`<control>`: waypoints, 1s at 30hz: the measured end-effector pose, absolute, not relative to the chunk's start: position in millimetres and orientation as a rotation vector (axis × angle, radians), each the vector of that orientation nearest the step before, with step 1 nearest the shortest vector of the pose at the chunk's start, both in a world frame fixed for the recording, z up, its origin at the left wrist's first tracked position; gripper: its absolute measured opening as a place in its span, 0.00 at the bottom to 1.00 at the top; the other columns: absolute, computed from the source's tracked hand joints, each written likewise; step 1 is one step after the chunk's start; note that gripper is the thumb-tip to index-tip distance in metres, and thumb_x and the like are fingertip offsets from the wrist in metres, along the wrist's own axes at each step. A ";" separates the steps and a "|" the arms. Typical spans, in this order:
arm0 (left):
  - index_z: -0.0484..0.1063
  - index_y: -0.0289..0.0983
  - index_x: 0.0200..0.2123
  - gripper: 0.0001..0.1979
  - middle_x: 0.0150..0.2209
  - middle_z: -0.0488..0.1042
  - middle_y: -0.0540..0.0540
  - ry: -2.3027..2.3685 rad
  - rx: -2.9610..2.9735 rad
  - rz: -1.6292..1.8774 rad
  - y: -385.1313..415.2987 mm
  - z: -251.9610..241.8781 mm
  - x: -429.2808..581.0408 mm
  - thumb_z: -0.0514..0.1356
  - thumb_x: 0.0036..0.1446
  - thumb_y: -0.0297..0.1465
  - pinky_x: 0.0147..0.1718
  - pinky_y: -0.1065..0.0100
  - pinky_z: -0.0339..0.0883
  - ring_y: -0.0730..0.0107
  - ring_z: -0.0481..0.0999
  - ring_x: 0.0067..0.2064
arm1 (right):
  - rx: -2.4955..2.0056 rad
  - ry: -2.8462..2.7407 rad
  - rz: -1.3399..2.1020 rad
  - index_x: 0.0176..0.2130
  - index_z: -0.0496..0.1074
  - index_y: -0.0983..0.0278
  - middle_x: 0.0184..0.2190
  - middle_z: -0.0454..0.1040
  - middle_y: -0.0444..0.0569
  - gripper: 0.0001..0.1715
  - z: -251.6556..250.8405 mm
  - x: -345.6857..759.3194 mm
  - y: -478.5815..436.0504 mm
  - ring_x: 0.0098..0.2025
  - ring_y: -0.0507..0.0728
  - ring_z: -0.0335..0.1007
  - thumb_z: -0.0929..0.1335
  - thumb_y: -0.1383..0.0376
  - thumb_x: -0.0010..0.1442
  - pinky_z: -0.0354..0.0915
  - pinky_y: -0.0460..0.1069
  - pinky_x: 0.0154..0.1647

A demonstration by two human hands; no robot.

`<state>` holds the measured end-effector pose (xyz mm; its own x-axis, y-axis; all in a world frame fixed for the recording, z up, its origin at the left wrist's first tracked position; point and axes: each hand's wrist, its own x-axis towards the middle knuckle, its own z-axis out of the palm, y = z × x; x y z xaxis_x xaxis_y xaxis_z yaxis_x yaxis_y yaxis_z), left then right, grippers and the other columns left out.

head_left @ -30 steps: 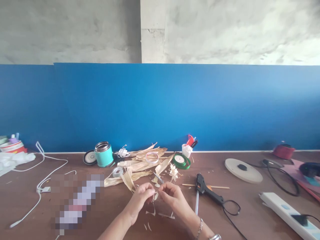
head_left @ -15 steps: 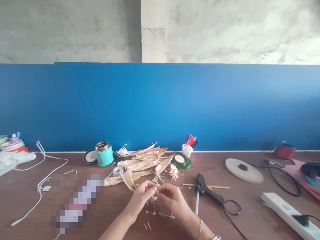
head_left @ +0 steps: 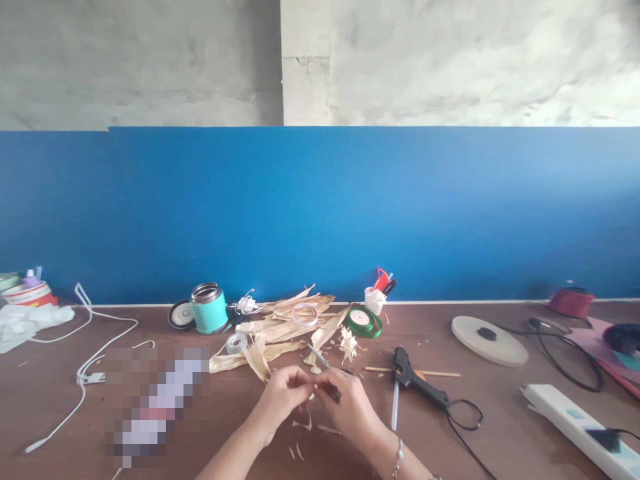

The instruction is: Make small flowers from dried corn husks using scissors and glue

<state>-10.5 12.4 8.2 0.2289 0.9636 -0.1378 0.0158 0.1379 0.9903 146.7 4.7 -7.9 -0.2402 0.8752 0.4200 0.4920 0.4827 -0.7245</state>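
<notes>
My left hand (head_left: 283,395) and my right hand (head_left: 346,401) meet low over the brown table (head_left: 500,427), fingertips pinched together on a small pale scrap of dried husk (head_left: 311,395). In my right hand a dark handle shows, with thin scissors (head_left: 324,365) pointing up and left from it. Small husk trimmings (head_left: 305,425) lie on the table under my hands. Just beyond them is a pile of dried corn husks (head_left: 280,330) and a small husk flower (head_left: 347,344).
A black glue gun (head_left: 417,385) with its cord lies right of my hands, beside a wooden stick (head_left: 435,373). Green ribbon roll (head_left: 363,322), teal jar (head_left: 208,308), tape rolls, a pen cup (head_left: 374,299), a white disc (head_left: 489,340), a power strip (head_left: 575,423) and white cables (head_left: 85,367) surround the area.
My hands have closed in on each other and dropped slightly. The right hand has turned so a dark scissor handle shows in it.
</notes>
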 end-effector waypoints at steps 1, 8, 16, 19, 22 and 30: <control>0.68 0.35 0.21 0.09 0.17 0.67 0.54 1.089 1.194 0.945 12.2 8.8 -10.8 0.65 0.40 0.33 0.23 0.71 0.55 0.75 0.63 0.21 | -1.142 -1.902 0.540 0.29 0.73 0.64 0.25 0.74 0.46 0.07 -6.7 146.7 5.0 0.26 0.53 0.68 0.65 0.73 0.52 0.62 0.45 0.29; 0.68 0.35 0.22 0.04 0.18 0.67 0.54 1.040 1.138 0.983 12.6 14.1 -15.2 0.62 0.41 0.27 0.25 0.72 0.57 0.76 0.65 0.22 | -1.160 -1.872 0.455 0.26 0.71 0.64 0.23 0.71 0.45 0.09 -3.0 148.9 6.2 0.25 0.52 0.65 0.64 0.72 0.54 0.60 0.44 0.27; 0.70 0.34 0.27 0.13 0.24 0.73 0.49 0.977 1.071 0.933 14.7 12.6 -19.2 0.60 0.47 0.40 0.21 0.73 0.54 0.72 0.71 0.24 | -1.179 -1.842 0.445 0.26 0.70 0.64 0.23 0.70 0.45 0.08 -0.1 150.5 5.9 0.24 0.52 0.64 0.63 0.71 0.55 0.59 0.44 0.26; 0.68 0.34 0.22 0.11 0.22 0.73 0.49 0.987 1.127 0.902 13.7 13.4 -19.9 0.61 0.46 0.37 0.21 0.73 0.54 0.73 0.70 0.23 | -1.172 -1.853 0.424 0.26 0.70 0.64 0.23 0.70 0.45 0.09 -0.8 149.9 6.4 0.25 0.51 0.64 0.63 0.71 0.55 0.60 0.44 0.26; 0.68 0.34 0.23 0.08 0.22 0.73 0.50 1.005 1.149 0.887 12.5 13.8 -19.5 0.61 0.44 0.34 0.22 0.73 0.54 0.74 0.69 0.23 | -1.161 -1.870 0.385 0.27 0.70 0.64 0.23 0.70 0.45 0.09 -1.6 150.2 6.4 0.25 0.52 0.65 0.62 0.72 0.55 0.60 0.44 0.26; 0.65 0.36 0.22 0.10 0.18 0.69 0.54 1.074 1.141 0.890 12.2 11.2 -13.6 0.62 0.44 0.35 0.20 0.73 0.52 0.76 0.65 0.20 | -1.183 -1.980 0.363 0.47 0.69 0.61 0.39 0.75 0.51 0.26 -2.6 150.2 -0.1 0.37 0.56 0.73 0.61 0.77 0.50 0.68 0.48 0.37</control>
